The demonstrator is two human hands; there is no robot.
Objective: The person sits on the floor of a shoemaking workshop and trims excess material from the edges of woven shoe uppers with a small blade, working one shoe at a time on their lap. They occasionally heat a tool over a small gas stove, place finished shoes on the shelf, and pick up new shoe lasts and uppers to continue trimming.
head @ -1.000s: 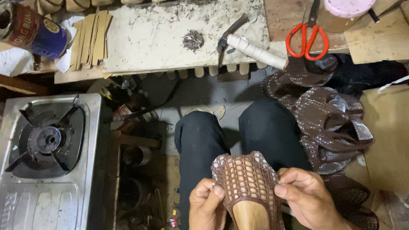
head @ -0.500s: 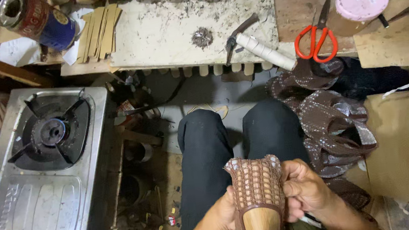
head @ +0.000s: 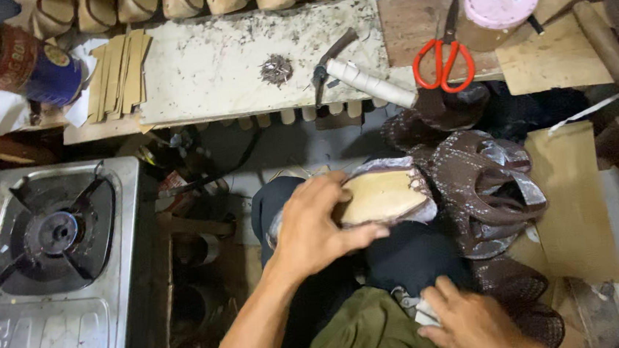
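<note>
- While the left hand (head: pixel 314 229) alone clamps the tan-soled woven shoe upper on its wooden last (head: pixel 385 196) over the lap, it could roll off the knee.
- Right hand (head: pixel 468 323), nearer the body, pinches a small white scrap (head: pixel 425 314); grip unclear, could drop.
- Pile of brown woven uppers (head: pixel 479 183) just right of the left hand could get knocked.

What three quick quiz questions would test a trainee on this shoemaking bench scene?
1. True or false: the left hand rests on a shoe lying sole side up on the lap.
2. Which has red handles: A pliers, B scissors, C hammer?
3. What sits at the left edge, beside the person's knee?

Key: 1 true. 2 B. 3 a steel gas stove.
</note>
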